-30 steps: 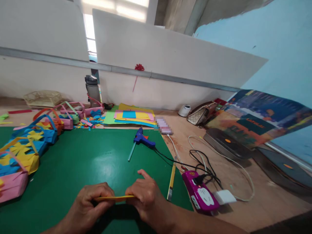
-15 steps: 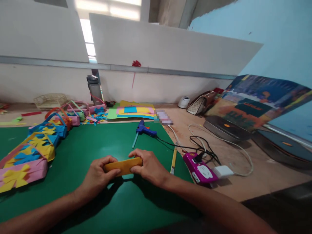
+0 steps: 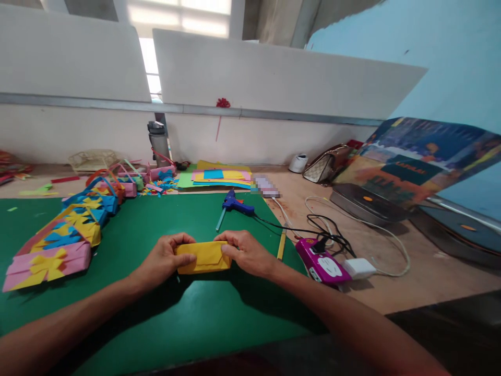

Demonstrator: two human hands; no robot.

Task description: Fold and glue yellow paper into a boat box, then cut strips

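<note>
A folded yellow paper piece [image 3: 204,257] is held just above the green cutting mat [image 3: 129,235], near its front middle. My left hand [image 3: 166,259] pinches its left end, thumb on top. My right hand [image 3: 245,253] grips its right end, fingers curled over the top edge. The paper's broad face is tilted up toward me. A blue glue gun [image 3: 236,206] lies on the mat behind my hands.
A row of coloured paper baskets [image 3: 66,235] lines the mat's left side. Stacked coloured sheets [image 3: 215,177] and a water bottle [image 3: 158,142] sit at the back. A yellow ruler [image 3: 281,245], a purple power strip [image 3: 323,262] with cables and a white charger [image 3: 359,268] lie to the right.
Both hands have moved away from me along the mat. The yellow paper, edge-on a second ago, has turned so its flat face shows.
</note>
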